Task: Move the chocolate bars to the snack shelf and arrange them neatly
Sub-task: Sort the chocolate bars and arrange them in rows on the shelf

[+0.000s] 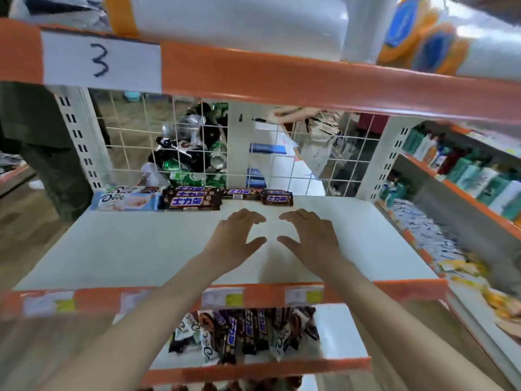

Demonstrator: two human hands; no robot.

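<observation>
A row of chocolate bars lies along the back of the white shelf [112, 255]: pale blue Dove bars [127, 200] at the left, a stack of brown Snickers bars [191, 199] beside them, one more Snickers bar [239, 193] and another [277, 197] further right. My left hand [236, 235] and my right hand [307, 238] hover side by side over the shelf's middle, just in front of the row, fingers loosely bent and holding nothing. On the shelf below lies a loose pile of Dove and Snickers bars [242, 334].
An orange shelf edge with a paper label "3" [100, 62] runs overhead. A wire grid back panel [127, 142] stands behind the bars. Bottles fill a neighbouring shelf [465, 165] at the right. The orange front rail [248, 296] crosses under my forearms.
</observation>
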